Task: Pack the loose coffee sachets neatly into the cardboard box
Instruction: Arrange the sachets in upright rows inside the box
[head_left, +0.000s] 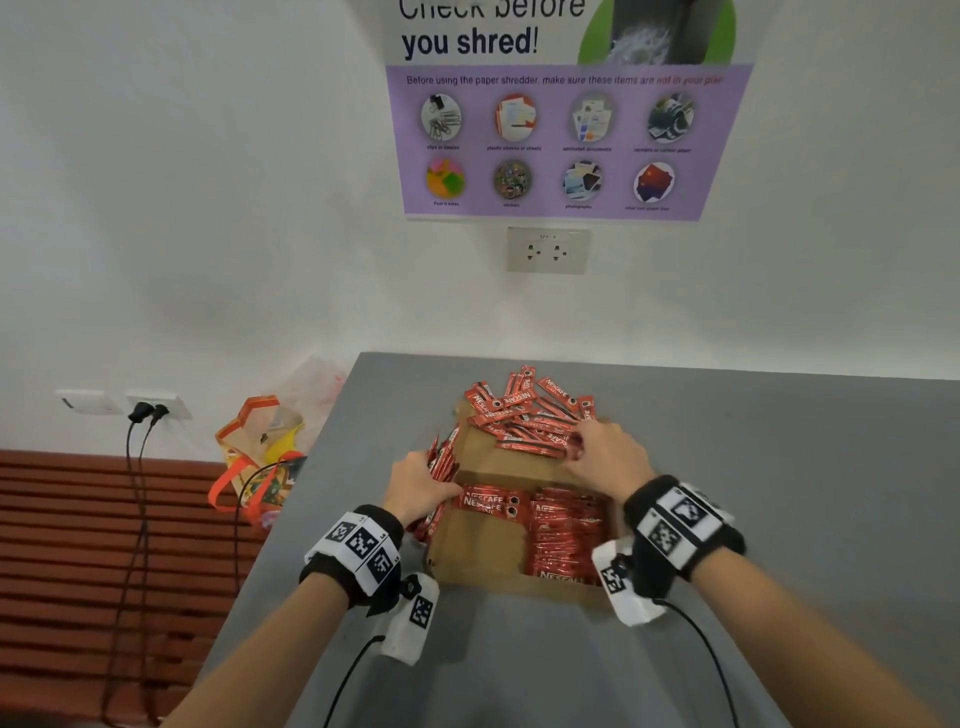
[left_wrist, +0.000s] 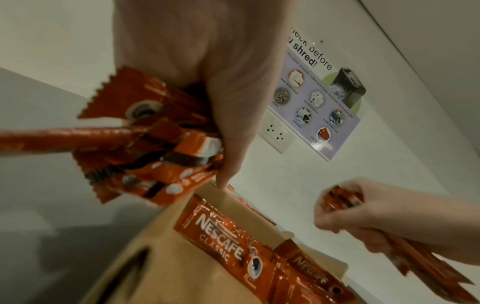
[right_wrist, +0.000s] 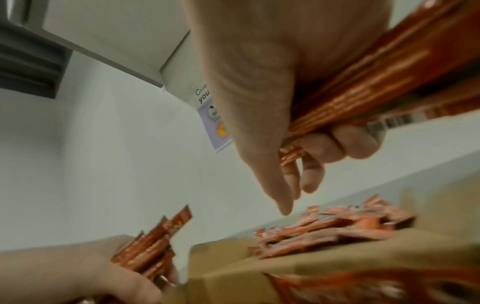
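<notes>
Fingers of both the left hand (left_wrist: 207, 72) and right hand (right_wrist: 280, 86) curl round bundles of red "NESCAFÉ CLASSIC" sachets (head_left: 524, 415) above the cardboard box (head_left: 478, 551) on the bench (head_left: 779, 467).

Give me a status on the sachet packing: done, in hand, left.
Done: a neat row of sachets lies stacked in the cardboard box. In hand: the left hand grips a bundle and the right hand grips another. Left: a loose pile at the box's far end.
</notes>
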